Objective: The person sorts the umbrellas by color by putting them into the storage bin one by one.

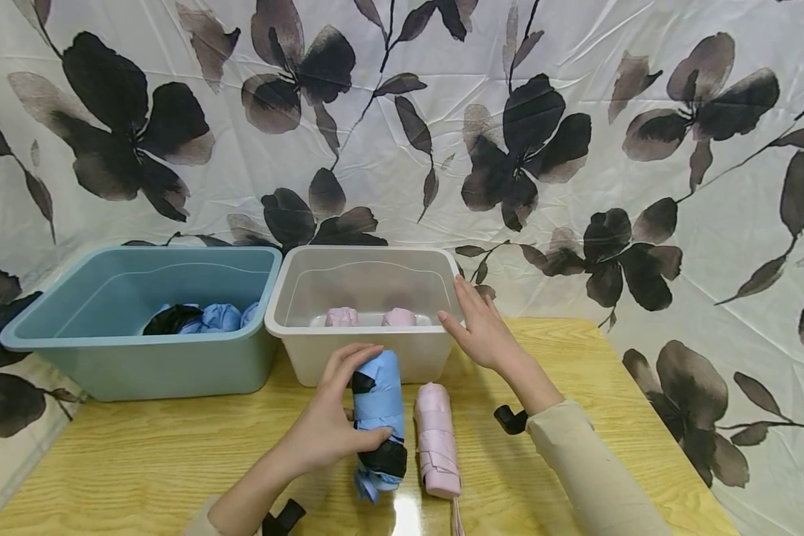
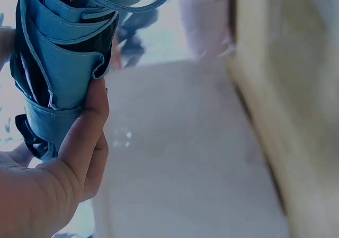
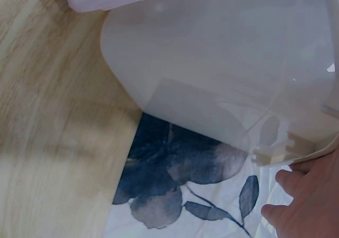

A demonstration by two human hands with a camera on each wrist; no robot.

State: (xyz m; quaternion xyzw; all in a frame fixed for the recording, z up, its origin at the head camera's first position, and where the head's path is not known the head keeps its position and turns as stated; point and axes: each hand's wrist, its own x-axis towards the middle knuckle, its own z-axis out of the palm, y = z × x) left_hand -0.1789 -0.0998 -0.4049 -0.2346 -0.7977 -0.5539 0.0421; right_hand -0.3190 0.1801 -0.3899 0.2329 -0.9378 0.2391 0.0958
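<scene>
My left hand grips a folded blue umbrella with black patches, fingers on one side and thumb across it. In the left wrist view, the umbrella shows loose folds and a wrist cord. My right hand rests at the right rim of the white bin, its fingers extended; the right wrist view shows the fingertips at the bin's edge. On the table between my hands lies a folded pink umbrella, its strap toward me.
Left of the white bin stands a blue-green bin holding blue and black bundles. Two pink rolled items lie inside the white bin. The wooden table ends at a floral cloth hanging behind.
</scene>
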